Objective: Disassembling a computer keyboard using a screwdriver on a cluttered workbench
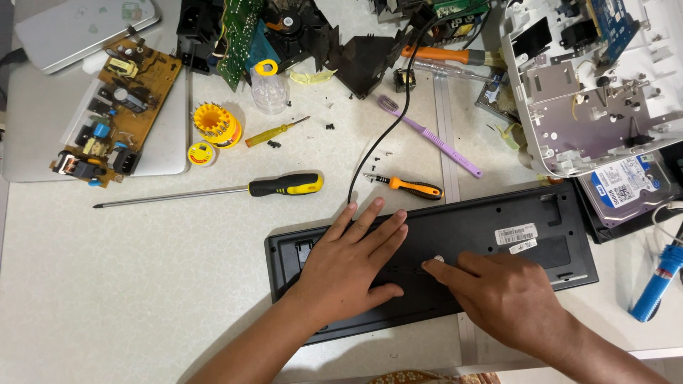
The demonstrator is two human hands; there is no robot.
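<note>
Black keyboard [491,235] lay face-down on pale table [142,284], near front edge. Left hand [348,267] flat on its back, fingers spread, gripping nothing. Right hand [509,295] also open, index fingertip touching small white spot [438,260] mid-panel. Orange-handled screwdriver [416,187] sat just behind.

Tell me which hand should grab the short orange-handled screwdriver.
Probably the left hand: it lies flat on the keyboard, fingertips just below the orange screwdriver. The right hand sits farther off, forefinger pressing the keyboard's middle.
</note>
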